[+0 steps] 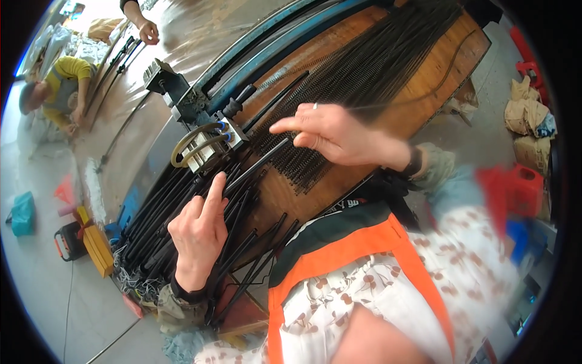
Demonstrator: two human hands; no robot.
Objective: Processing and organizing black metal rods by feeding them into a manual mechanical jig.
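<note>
1. Pale floor tiles (42, 297) surround a brown wooden bench (465, 64); a blue metal rail (285, 48) runs along its far edge.
2. Dense rows of long dark coil springs (364, 67) cover the bench's middle and stretch toward its upper right corner.
3. Beside its left end stands a silver and dark metal clamping unit (236, 134) with looped tan hoses (194, 133).
4. Long black rods (163, 212) lie heaped below that unit, around the bench's left end.
5. One slender dark-grey metal rod (260, 161) slants above the bench's left part, between the two hands.
6. Its lower end meets the left hand (199, 233), forefinger extended; whether the fingers pinch it, I cannot tell.
7. Its upper tip is just beside the thumb of the right hand (333, 130), whose forefinger points left; I cannot tell whether its other fingers grip anything.
8. Beyond the unit, a co-worker in yellow sleeves (76, 68) crouches at far left.
</note>
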